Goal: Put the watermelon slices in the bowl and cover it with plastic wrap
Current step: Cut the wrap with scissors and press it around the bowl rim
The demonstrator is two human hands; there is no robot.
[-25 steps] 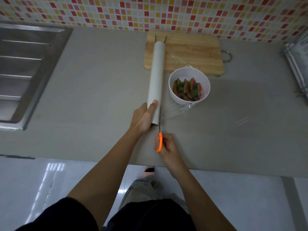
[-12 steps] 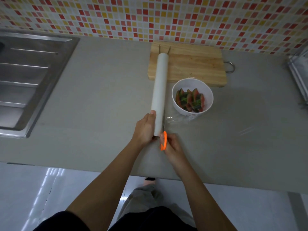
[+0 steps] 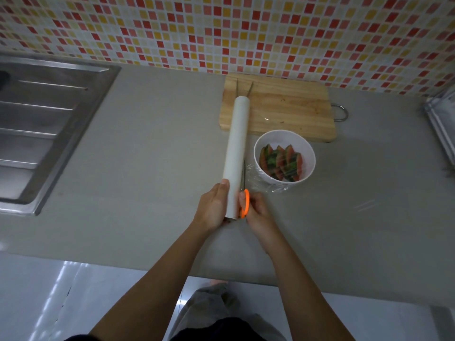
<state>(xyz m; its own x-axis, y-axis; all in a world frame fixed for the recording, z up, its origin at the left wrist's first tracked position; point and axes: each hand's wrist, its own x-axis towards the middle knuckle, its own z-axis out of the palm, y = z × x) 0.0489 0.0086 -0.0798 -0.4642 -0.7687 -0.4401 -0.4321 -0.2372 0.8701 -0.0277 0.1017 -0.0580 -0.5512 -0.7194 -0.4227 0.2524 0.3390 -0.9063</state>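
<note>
A white bowl [image 3: 261,153] on the grey counter holds several watermelon slices [image 3: 280,163]. Clear plastic wrap [image 3: 253,178] stretches from a long white roll [image 3: 236,148] across the bowl, crumpled at the bowl's near left side. My left hand [image 3: 213,209] grips the near end of the roll, which lies pointing away from me. My right hand [image 3: 258,212] holds orange-handled scissors [image 3: 244,205], their blades running along the roll's right side into the wrap.
A wooden cutting board [image 3: 290,112] lies behind the bowl against the mosaic-tiled wall, with a thin metal utensil [image 3: 250,88] on it. A steel sink [image 3: 41,124] fills the left. A rack [image 3: 440,121] stands at the right edge. The counter's front edge is near my body.
My right hand pushed the scissors forward along the roll, so the blades now reach further into the wrap. The camera view shifted downward; my left hand kept hold of the roll.
</note>
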